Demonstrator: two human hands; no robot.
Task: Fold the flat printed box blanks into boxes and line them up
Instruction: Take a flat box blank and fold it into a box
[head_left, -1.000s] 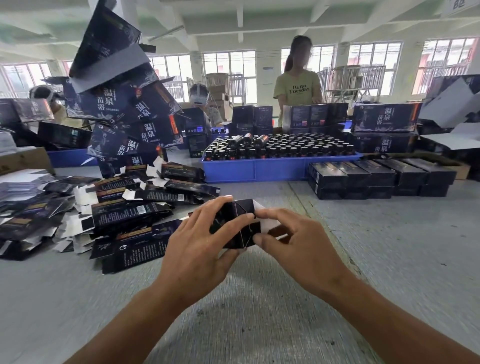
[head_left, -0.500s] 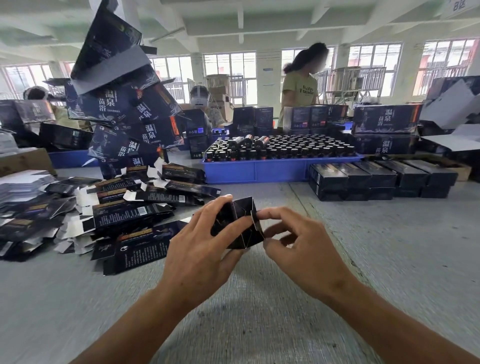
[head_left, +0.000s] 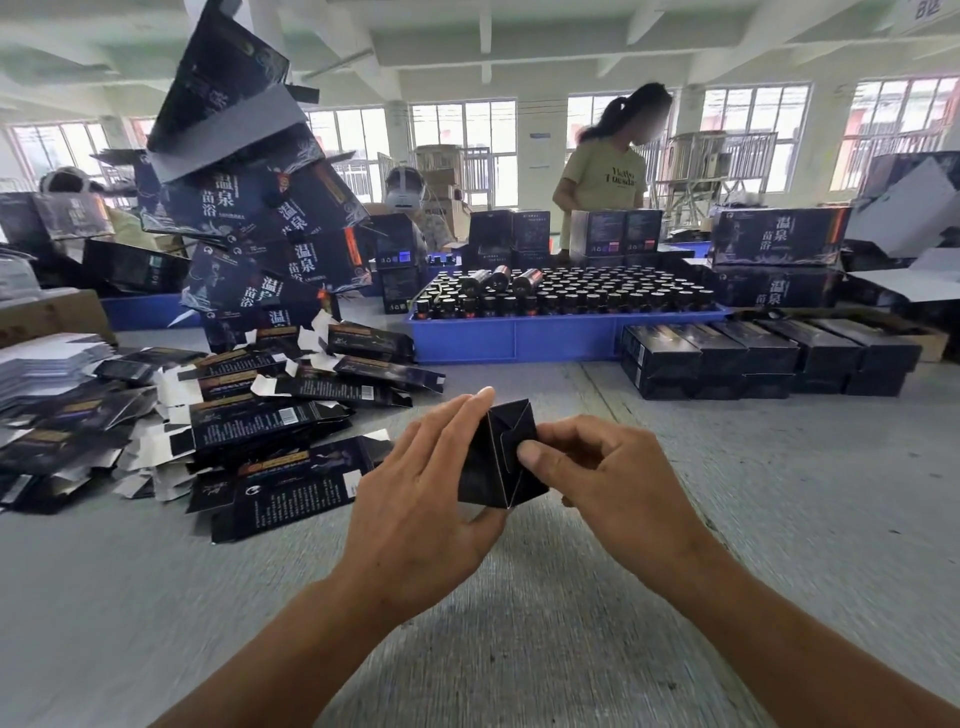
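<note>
1. At far left, a loose heap of flat box blanks (head_left: 249, 431) lies spread on the grey table (head_left: 779, 519), dark printed faces up, white flaps showing at the edges.
2. Behind the heap rises a leaning stack of large dark cartons (head_left: 249, 208) printed with white characters.
3. The left hand (head_left: 415, 499) grasps the small dark box (head_left: 498, 457) from its left side: fingers extended along the far face, thumb under the near bottom corner.
4. That box is held above the table at centre, just in front of the person, its end turned toward the camera with folded flaps meeting in diagonal seams.
5. The right hand (head_left: 613, 483) pinches the box's right edge, thumb pressed on the end flap, the other fingers curled behind.
6. Farther back, a blue tray (head_left: 519, 338) holds rows of dark bottles.
7. Right of the tray, finished boxes (head_left: 763, 353) stand side by side in a two-layer row.
8. Beyond the tray stands a person in a yellow shirt (head_left: 602, 176).
</note>
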